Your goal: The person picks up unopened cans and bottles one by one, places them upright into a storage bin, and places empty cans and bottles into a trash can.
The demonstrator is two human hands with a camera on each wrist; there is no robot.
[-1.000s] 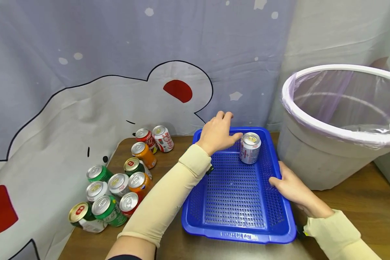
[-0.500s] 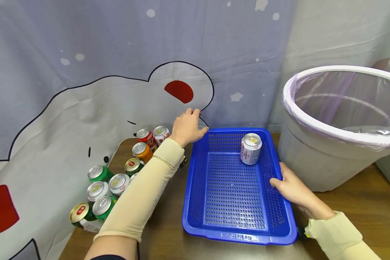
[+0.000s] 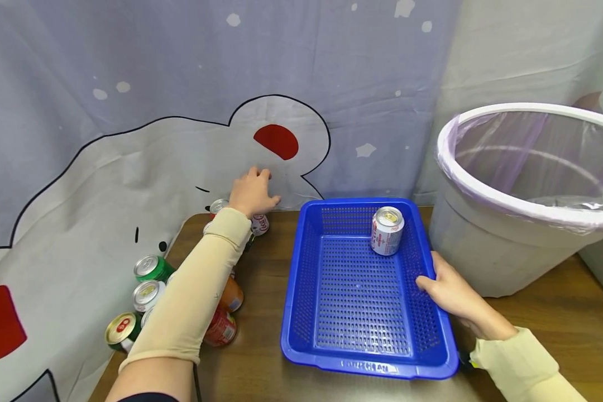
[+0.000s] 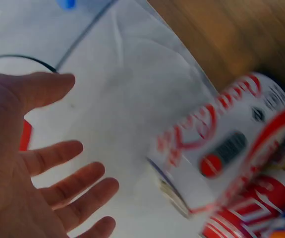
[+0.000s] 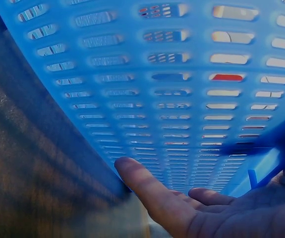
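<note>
My left hand [image 3: 252, 192], fingers spread and holding nothing, is over the back of the group of cans in the head view. In the left wrist view a white Coca-Cola can [image 4: 216, 148] stands beyond the fingertips, beside a red can [image 4: 254, 208]. My right hand [image 3: 451, 287] grips the right rim of a blue plastic basket [image 3: 369, 367], thumb over the edge and fingers along the outer wall. One silver-white can [image 3: 387, 233] stands upright inside the basket at the back right.
Several more cans, including a green one [image 3: 151, 269], stand on the wooden table [image 3: 261, 346] at left, partly hidden by my left arm. A large bin [image 3: 474, 245] with a clear liner stands right of the basket. A printed cloth [image 3: 181, 162] hangs behind.
My left hand has moved left, from over the basket beside the silver-white can to above the cans at the back left. My right hand and the basket stay in place.
</note>
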